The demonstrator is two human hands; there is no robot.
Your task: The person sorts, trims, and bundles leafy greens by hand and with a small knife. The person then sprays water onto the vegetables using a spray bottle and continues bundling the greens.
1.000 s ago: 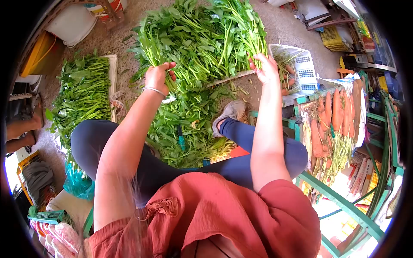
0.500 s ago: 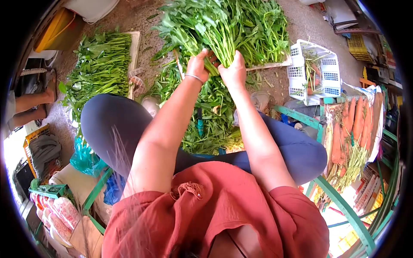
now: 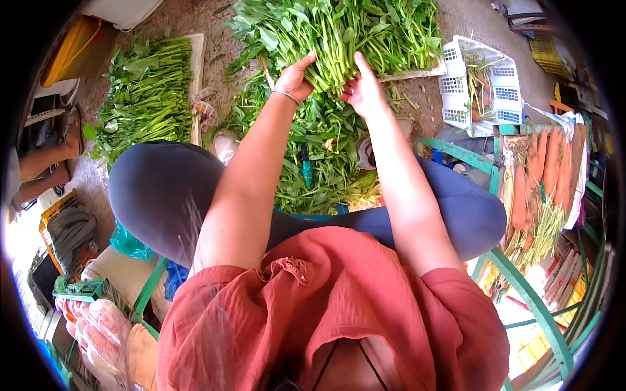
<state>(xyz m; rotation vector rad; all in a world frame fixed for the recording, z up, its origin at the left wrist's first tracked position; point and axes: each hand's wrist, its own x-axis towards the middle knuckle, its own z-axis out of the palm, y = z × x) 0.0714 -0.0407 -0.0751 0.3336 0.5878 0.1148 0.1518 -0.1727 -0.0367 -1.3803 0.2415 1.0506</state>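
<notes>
A bundle of long-stemmed leafy greens (image 3: 329, 62) lies on the heaped greens ahead of me, its pale cut stem ends toward me. My left hand (image 3: 295, 83) rests at the left side of these ends, thumb stretched out. On the other side, my right hand (image 3: 363, 90) touches the stems with its fingers apart and thumb raised. Neither hand is wrapped around the bundle. Between my legs lies a loose pile of greens (image 3: 326, 146), with a teal-handled tool (image 3: 306, 171) on it; its dark end is partly lost among the leaves.
Left, more greens (image 3: 147, 91) lie in rows on a pale tray (image 3: 197, 85). To the right stand a white plastic crate (image 3: 454, 85) with carrots and scraps, and a green metal frame (image 3: 521, 280) beside bunched carrots (image 3: 551, 163). Another person's feet (image 3: 68, 146) show at far left.
The bundle I gripped in both hands now lies lower on the heap, stem ends lined up. My fingers have loosened and my hands have moved apart to its sides.
</notes>
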